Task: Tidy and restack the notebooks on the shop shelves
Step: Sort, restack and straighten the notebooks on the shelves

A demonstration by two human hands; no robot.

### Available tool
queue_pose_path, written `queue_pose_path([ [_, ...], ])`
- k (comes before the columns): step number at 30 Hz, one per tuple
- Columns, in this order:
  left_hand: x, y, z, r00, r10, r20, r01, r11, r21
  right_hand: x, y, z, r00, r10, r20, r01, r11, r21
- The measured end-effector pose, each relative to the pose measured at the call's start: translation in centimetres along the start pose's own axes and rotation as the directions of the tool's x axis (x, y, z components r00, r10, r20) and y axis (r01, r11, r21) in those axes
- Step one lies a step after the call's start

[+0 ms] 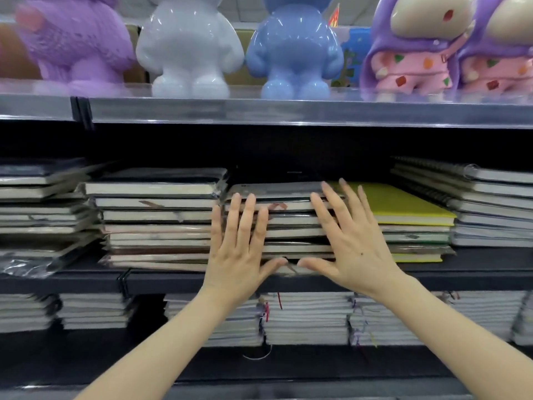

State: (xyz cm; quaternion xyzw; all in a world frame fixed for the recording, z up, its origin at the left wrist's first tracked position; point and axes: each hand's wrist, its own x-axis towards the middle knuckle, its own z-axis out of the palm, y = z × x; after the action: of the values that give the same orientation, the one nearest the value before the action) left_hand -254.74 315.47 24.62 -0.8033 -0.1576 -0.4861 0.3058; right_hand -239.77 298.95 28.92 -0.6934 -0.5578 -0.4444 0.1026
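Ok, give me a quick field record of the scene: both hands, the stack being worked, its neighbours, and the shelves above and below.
left hand: open, fingers straight, flat against the front of the middle notebook stack
right hand: open, fingers spread, on the same stack's right part
stack state: page edges uneven, not flush
left neighbour: left notebook stack, plastic-wrapped
right neighbour: yellow notebook topping a stack; spiral notebooks beyond
shelf above: white figurine, blue figurine
shelf below: lower notebook stacks
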Motion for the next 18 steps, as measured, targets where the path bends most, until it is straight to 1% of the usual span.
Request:
queue_pose_path([
  [3, 0.3, -0.1, 0.8, 1.0, 0.022, -0.007, -0.022, 1.0, 0.012, 0.1, 0.1, 0.3, 0.999, 0.007, 0.041, -0.008, 1.0, 0.019],
  [6, 0.3, -0.2, 0.9, 1.0, 0.023, -0.01, -0.024, 0.999, -0.038, 0.5, 0.1, 0.9, 0.998, 0.022, 0.051, -0.023, 1.0, 0.014],
  [8, 0.4, -0.2, 1.0, 1.0, 0.024, -0.006, -0.024, 0.997, -0.067, 0.6, 0.1, 1.3, 0.998, 0.038, 0.042, -0.038, 0.999, 0.02],
  [13, 0.5, -0.2, 1.2, 0.999, 0.023, -0.029, -0.025, 0.997, -0.079, 0.8, 0.2, 1.9, 0.999, 0.043, -0.001, -0.043, 0.998, 0.049],
  [18, 0.7, -0.1, 1.2, 0.999, 0.018, -0.029, -0.02, 0.996, -0.092, 1.0, 0.1, 2.2, 0.999, 0.05, -0.006, -0.05, 0.998, 0.041],
])
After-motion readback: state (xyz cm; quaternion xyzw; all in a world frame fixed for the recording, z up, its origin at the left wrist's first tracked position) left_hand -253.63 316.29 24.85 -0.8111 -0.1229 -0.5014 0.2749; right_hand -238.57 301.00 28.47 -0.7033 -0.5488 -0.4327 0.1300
